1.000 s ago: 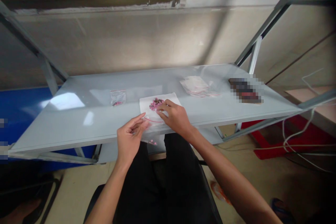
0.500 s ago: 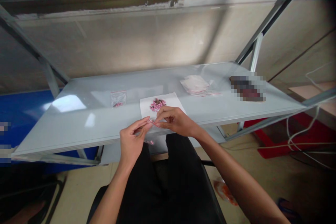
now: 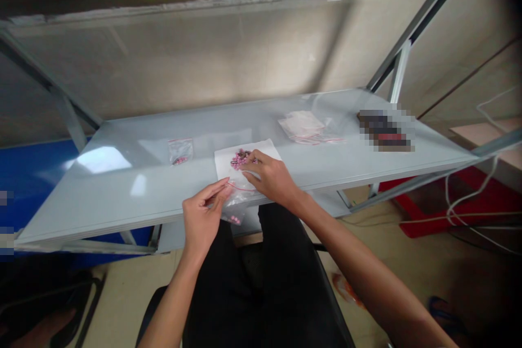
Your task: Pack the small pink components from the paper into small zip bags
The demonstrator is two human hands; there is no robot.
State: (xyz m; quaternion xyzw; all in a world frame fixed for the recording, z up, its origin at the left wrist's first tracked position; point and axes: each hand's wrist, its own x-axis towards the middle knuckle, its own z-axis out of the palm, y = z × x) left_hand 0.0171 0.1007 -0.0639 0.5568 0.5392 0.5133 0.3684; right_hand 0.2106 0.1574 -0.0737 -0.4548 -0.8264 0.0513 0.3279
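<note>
My left hand (image 3: 203, 222) pinches the upper left corner of a small clear zip bag (image 3: 238, 199) with a red seal line. The bag hangs past the table's front edge with a few pink pieces at its bottom. My right hand (image 3: 271, 175) is over a pile of small pink, bead-like pieces (image 3: 240, 157), thumb and forefinger apart at its right side. Some darker bits lie among the pink ones. Under the pile is a white sheet (image 3: 222, 172). Whether my right fingertips touch a piece is too small to tell.
A zip bag with pink pieces (image 3: 180, 152) lies left on the grey table (image 3: 159, 190). Flat clear bags (image 3: 304, 126) are stacked behind to the right, near a blurred-out object (image 3: 385, 131). Metal frame posts flank the table; a red panel and cables (image 3: 468, 212) lie at lower right.
My right hand has let go of the bag's seal edge and moved up to the pink pile. The bag now hangs from my left hand alone, its red line showing. The view has shifted slightly.
</note>
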